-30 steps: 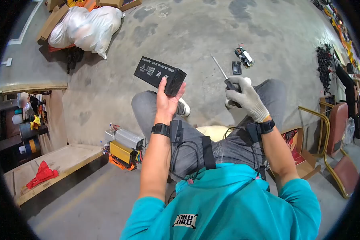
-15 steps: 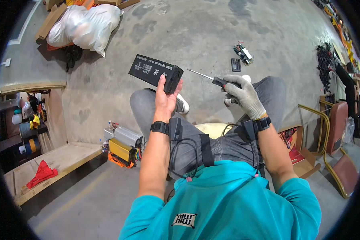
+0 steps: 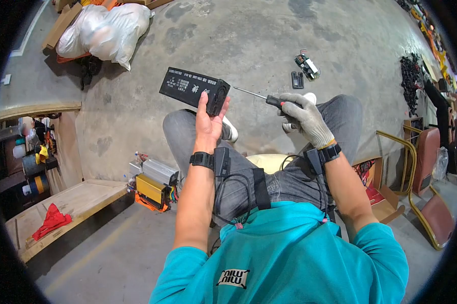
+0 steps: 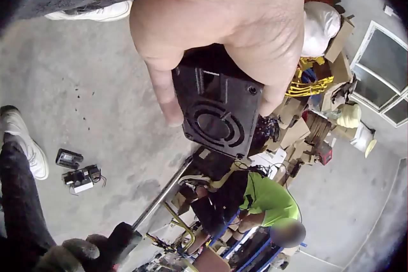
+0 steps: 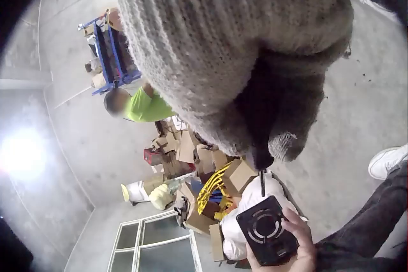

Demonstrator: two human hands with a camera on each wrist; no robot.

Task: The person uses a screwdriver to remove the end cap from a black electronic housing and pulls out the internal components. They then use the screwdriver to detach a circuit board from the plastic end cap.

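Observation:
My bare left hand (image 3: 211, 121) grips a black rectangular box (image 3: 188, 86) with white lettering by its near end. In the left wrist view, the box's end face (image 4: 220, 116) shows round slotted vents and a screw in one corner; thumb and fingers clasp opposite sides. My right hand (image 3: 307, 121), in a grey knit glove, holds a screwdriver (image 3: 273, 101) by its dark handle. Its thin metal shaft points left, the tip a short way from the box's end. On the floor beyond lie a small black plastic piece (image 3: 297, 80) and a circuit board (image 3: 307, 66).
A gold-and-silver device (image 3: 152, 190) stands beside a low wooden bench (image 3: 96, 195) bearing a red cloth (image 3: 53, 221). White bags (image 3: 107, 35) lie at the far left. On the right are an open carton (image 3: 388, 205) and a chair (image 3: 426, 157). A person in lime (image 4: 271, 198) appears behind.
The screwdriver has swung from pointing steeply away to pointing left at the box's end, and the gloved hand has turned with it. The box has shifted slightly left in view.

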